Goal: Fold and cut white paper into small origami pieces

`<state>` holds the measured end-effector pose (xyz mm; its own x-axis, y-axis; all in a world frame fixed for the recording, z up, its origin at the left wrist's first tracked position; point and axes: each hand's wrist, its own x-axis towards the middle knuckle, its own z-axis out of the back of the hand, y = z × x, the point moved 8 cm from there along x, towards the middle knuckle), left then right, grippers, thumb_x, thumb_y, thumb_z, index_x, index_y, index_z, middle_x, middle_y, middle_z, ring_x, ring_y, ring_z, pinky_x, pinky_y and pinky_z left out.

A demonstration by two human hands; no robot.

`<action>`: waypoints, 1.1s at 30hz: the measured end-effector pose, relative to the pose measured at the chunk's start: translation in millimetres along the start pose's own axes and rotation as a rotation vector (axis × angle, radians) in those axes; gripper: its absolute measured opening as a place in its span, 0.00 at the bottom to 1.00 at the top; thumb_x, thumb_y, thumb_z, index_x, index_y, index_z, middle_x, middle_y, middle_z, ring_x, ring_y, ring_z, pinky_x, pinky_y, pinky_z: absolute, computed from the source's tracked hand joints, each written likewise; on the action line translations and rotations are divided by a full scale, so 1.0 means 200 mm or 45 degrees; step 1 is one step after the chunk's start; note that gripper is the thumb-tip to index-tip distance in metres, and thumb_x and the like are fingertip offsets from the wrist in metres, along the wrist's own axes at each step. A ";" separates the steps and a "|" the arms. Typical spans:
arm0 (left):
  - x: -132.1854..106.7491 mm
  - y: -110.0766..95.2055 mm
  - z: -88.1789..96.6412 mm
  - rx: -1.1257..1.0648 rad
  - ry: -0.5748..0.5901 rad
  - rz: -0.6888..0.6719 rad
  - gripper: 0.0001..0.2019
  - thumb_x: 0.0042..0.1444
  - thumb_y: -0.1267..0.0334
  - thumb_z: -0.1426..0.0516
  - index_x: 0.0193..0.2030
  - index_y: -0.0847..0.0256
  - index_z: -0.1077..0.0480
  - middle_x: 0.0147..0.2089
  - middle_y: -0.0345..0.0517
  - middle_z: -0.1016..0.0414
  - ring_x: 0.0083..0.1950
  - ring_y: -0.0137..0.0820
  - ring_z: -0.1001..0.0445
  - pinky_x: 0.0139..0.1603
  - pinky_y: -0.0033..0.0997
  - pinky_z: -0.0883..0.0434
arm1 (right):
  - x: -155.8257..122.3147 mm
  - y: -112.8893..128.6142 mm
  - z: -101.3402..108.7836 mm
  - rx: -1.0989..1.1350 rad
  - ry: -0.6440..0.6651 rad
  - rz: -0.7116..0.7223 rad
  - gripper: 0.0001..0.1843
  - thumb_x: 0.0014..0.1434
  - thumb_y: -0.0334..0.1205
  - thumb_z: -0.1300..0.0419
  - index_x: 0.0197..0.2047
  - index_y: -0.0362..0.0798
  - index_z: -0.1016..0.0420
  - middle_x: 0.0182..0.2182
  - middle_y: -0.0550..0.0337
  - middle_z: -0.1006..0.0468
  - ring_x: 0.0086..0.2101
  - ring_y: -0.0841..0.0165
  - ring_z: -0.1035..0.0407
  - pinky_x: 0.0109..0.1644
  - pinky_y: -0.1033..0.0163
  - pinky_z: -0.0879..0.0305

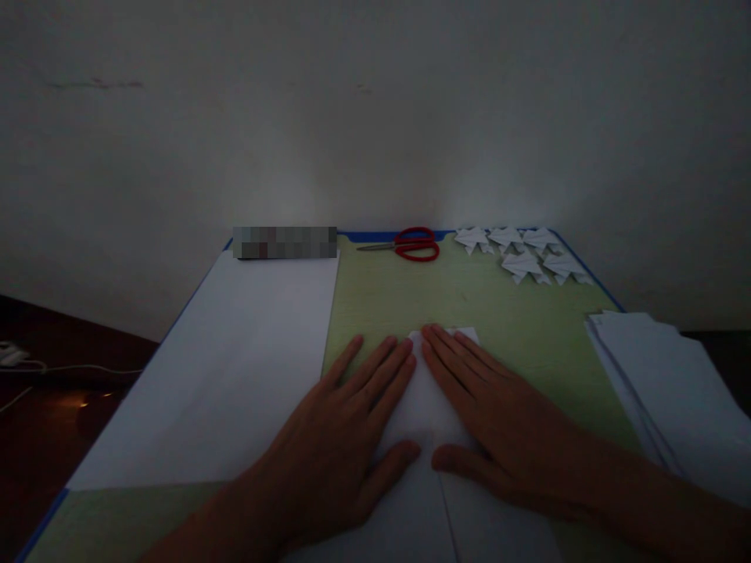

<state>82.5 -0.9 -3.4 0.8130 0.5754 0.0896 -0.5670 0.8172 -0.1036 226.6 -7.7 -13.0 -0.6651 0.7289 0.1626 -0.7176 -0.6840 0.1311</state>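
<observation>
A folded sheet of white paper (422, 504) lies on the green tabletop in front of me, with a crease running down its middle. My left hand (346, 430) rests flat on its left side, fingers stretched out and pointing away from me. On the right side of the same sheet, my right hand (493, 414) lies flat too, its fingertips close to the paper's far end. The two thumbs point toward each other across the crease, a small gap between them. Both palms hide much of the paper's edges.
Red-handled scissors (415, 245) lie at the table's far edge. Several folded paper figures (524, 266) sit at the far right. A large white sheet (235, 367) covers the left side, a blurred-out object (285, 243) behind it. Stacked paper (674, 383) lies at the right edge.
</observation>
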 end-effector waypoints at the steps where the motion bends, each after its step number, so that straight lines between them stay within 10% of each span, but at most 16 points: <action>1: 0.00 0.00 0.00 -0.002 0.002 0.000 0.40 0.73 0.48 0.50 0.82 0.66 0.61 0.83 0.54 0.57 0.83 0.44 0.56 0.83 0.57 0.55 | 0.00 0.00 0.00 -0.002 0.003 -0.004 0.55 0.69 0.63 0.44 0.80 0.33 0.61 0.78 0.36 0.56 0.77 0.48 0.58 0.77 0.39 0.45; 33: 0.01 0.01 -0.01 -0.046 -0.040 -0.014 0.36 0.73 0.47 0.51 0.80 0.65 0.53 0.82 0.55 0.53 0.83 0.45 0.54 0.83 0.58 0.57 | -0.06 -0.01 0.04 0.051 -0.036 -0.088 0.52 0.73 0.59 0.50 0.81 0.41 0.78 0.79 0.42 0.60 0.77 0.50 0.59 0.78 0.38 0.49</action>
<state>82.4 2.1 -5.7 0.8143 0.5674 0.1222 -0.5522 0.8222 -0.1383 238.5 -14.7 -6.8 -0.6075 0.7739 0.1793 -0.7526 -0.6329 0.1817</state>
